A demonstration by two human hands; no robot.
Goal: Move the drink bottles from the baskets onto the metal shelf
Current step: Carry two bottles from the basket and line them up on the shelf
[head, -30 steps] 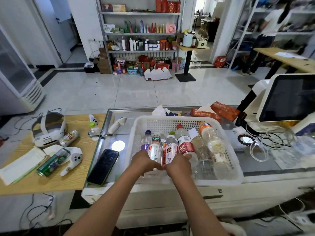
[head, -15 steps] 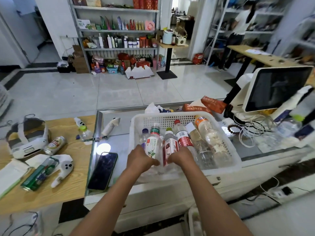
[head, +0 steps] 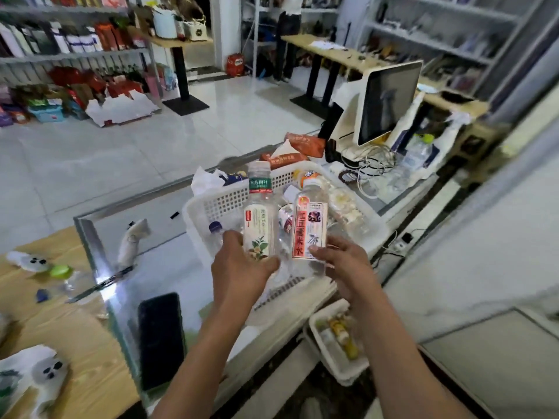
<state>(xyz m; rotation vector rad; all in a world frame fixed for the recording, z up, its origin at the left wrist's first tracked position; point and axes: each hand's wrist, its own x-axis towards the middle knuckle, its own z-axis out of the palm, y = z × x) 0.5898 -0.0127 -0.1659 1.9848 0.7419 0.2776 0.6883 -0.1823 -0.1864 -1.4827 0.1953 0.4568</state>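
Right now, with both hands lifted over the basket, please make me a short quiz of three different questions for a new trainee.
1. True or false: each hand holds one bottle upright above the white basket.
2. Which bottle has the red and white label? A) the one in the left hand B) the one in the right hand
3. Fill in: the black phone lies on the glass counter, to the ____ of the basket.

Key: 1 true; 2 B, the red-label bottle, while the left hand holds the green-cap bottle; 3 left.
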